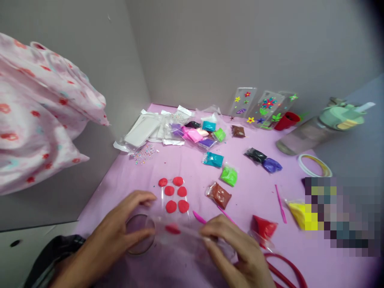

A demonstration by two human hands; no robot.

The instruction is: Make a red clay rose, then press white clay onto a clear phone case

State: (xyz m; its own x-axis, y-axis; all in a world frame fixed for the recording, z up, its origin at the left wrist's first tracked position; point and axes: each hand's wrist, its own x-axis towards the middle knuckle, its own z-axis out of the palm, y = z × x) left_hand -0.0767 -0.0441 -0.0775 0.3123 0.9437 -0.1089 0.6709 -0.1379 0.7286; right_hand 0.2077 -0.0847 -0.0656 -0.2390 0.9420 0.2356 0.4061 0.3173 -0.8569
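Observation:
My right hand (232,248) pinches the edge of a blurred clear plastic sheet (192,242). A flattened red clay piece (173,228) shows on or through that sheet; I cannot tell which. Thumb and fingers apart, my left hand (120,226) is by the sheet's left end. Between its thumb and palm is a round clear disc or ring (140,252) on the table. Just beyond, several flat red clay pieces (169,191) lie in two columns on a clear plastic strip (162,196). A pink modelling tool (199,217) lies near my right fingers.
Clay packets, including brown (220,195), green (229,176) and red (264,227), lie beyond and right. White packages (142,130) are at the back left. Decorated clear cases (267,106) lean on the wall, near a bottle (306,134). Red-handled scissors (288,264) lie front right.

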